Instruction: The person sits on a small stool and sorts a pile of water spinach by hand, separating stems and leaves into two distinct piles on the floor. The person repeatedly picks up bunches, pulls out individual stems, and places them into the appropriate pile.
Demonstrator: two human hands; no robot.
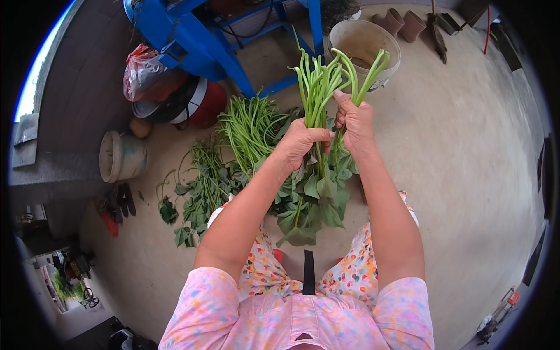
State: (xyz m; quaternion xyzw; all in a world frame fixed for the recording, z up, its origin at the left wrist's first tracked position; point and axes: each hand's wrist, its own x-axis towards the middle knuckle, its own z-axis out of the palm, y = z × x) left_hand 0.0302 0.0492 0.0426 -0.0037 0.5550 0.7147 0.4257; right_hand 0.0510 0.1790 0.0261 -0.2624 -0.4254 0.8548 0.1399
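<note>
My left hand [305, 140] is closed around a bunch of long green leaf stems [316, 94], their tips pointing away from me and broad dark leaves [326, 188] hanging below the fist. Close by on its right, my right hand [356, 120] grips a smaller group of the same stems [369, 78]; some curl over between the two hands. On the floor to the left lie a thick heap of cut green stems [249, 127] and a looser pile of leafy stems [210, 183]. Whether the bunches in both hands are tangled together is hard to tell.
A blue metal frame [236, 74] stands ahead, beside a whitish bucket [365, 43]. Farther left are a red-and-black container [210, 103] with a plastic bag [146, 76] on top, and a pale bucket [122, 156]. Rubber boots [411, 26] and a broom [436, 37] stand at the upper right.
</note>
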